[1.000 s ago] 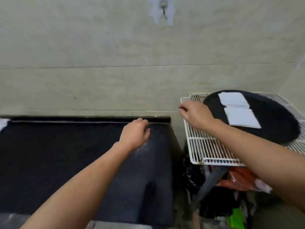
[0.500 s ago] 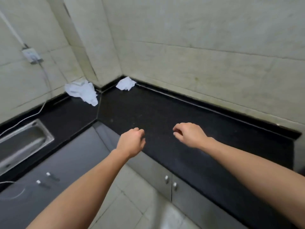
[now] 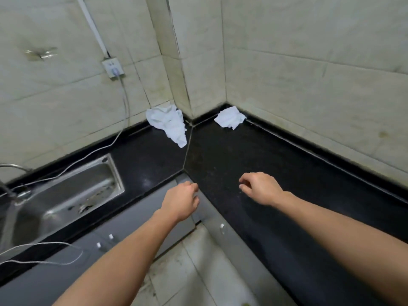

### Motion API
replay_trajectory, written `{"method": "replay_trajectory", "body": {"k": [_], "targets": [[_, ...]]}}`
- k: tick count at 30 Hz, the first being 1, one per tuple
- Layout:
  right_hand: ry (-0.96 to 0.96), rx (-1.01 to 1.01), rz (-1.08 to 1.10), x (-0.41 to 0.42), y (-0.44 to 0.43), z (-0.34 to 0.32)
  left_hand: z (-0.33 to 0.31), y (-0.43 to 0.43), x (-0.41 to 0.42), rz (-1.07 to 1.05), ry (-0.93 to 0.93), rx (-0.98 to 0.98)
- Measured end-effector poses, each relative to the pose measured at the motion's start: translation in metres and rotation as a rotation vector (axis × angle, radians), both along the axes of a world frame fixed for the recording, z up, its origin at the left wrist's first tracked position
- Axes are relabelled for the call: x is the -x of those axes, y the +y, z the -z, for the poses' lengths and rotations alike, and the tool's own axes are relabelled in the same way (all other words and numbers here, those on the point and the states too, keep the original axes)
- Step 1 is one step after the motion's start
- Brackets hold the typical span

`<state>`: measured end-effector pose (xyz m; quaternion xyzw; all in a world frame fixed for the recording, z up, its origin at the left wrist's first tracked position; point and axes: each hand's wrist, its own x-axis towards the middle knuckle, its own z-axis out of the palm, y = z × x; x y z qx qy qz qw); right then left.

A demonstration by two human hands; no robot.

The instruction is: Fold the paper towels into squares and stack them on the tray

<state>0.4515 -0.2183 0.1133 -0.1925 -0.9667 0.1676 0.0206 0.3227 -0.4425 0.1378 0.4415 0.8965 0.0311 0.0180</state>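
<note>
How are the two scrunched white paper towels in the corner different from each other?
The left paper towel is bigger and trails out in a long tail; the right paper towel is smaller and bunched into a lump. The left one lies left of the counter seam, the right one right of it. Both are white, crumpled and not yet folded.

Two crumpled paper towels [image 3: 169, 123] [image 3: 230, 117] lie in the counter [image 3: 231, 155] corner — sink [image 3: 66, 195] to the left.
</note>
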Motion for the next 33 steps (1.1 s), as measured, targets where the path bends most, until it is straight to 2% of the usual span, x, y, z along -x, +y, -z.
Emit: {"method": "replay_trajectory", "body": {"k": [8,17,24,33], "targets": [[-0.104,0.088,-0.026,0.116,0.040,0.014,0.005,0.030,0.100,-0.059,-0.059,0.053],[-0.199,0.155,0.058,0.241,0.068,0.047,0.035,0.049,0.237,-0.049,-0.129,0.063],[-0.231,0.143,0.272,0.337,0.093,0.066,0.054,0.079,0.364,0.051,-0.207,0.034],[-0.279,0.119,0.443,0.401,0.146,0.088,0.082,0.141,0.448,0.197,-0.323,0.065]]}}
